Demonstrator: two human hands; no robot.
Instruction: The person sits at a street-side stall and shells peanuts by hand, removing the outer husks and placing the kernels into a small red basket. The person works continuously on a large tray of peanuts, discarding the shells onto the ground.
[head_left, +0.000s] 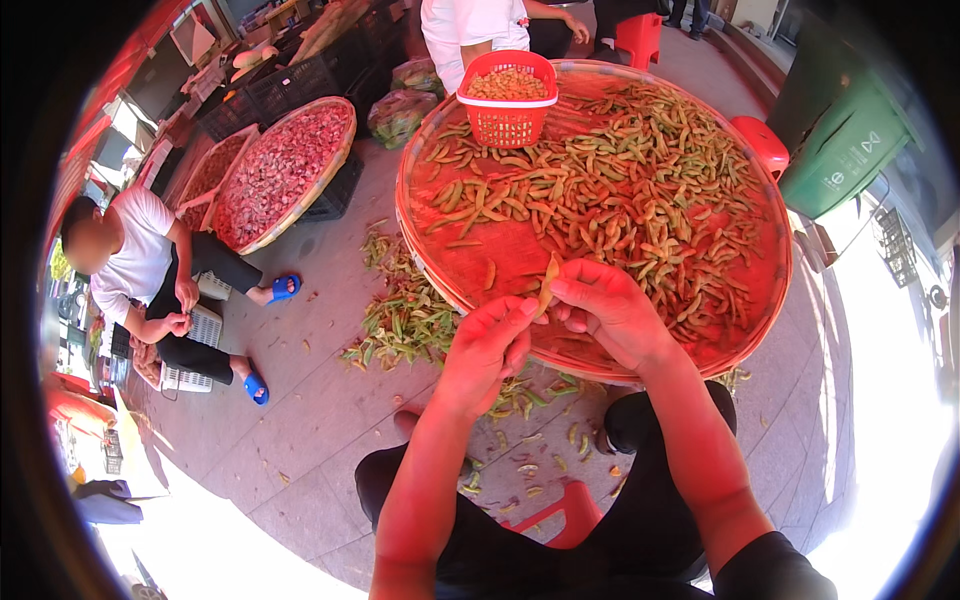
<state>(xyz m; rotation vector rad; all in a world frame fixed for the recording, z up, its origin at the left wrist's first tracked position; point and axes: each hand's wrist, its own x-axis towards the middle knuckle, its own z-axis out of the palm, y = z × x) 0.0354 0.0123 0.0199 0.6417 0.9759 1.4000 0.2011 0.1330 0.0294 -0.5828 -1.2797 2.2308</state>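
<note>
Between my two hands, over the near edge of a large round woven bamboo tray (480, 259), is one bean pod (549, 283), held upright. The fingertips of my left hand (491, 345) pinch its lower end. My right hand (607, 307) grips it higher up, from the right side. Many unshelled pods (600, 195) lie heaped across the tray, thickest at the middle and right. A red plastic basket (508, 120) with shelled beans (508, 84) stands on the tray's far left part.
Empty husks (409, 315) lie on the paving left of the tray and below it. A seated person (135, 255) is at the left, near a tray of garlic-like pieces (281, 172). Another person (472, 34) sits beyond the tray. A green wheeled bin (847, 142) stands right.
</note>
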